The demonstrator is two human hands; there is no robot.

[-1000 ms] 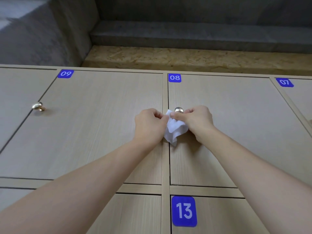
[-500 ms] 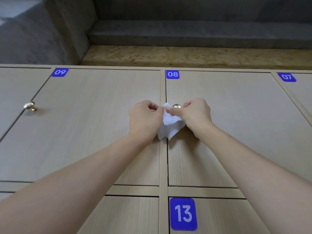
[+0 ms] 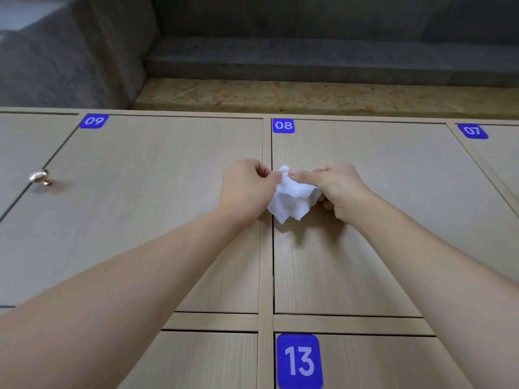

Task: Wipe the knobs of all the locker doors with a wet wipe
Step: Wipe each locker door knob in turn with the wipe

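A crumpled white wet wipe (image 3: 292, 196) hangs in front of the left edge of locker door 08 (image 3: 379, 220). My left hand (image 3: 247, 189) pinches its left edge. My right hand (image 3: 334, 186) grips its right side, thumb laid across the top. The knob of door 08 is hidden behind the wipe and my right hand. A round brass knob (image 3: 40, 176) shows on the door left of door 09 (image 3: 146, 209).
Beige wooden locker doors fill the view, with blue labels 09, 08, 07 and 13 (image 3: 299, 360). Above them runs a chipboard strip (image 3: 309, 96) and a grey concrete ledge (image 3: 309, 56).
The wipe has been spread over the knob of door 08, which showed above it before. My right thumb now lies across the wipe's top. The view has shifted slightly.
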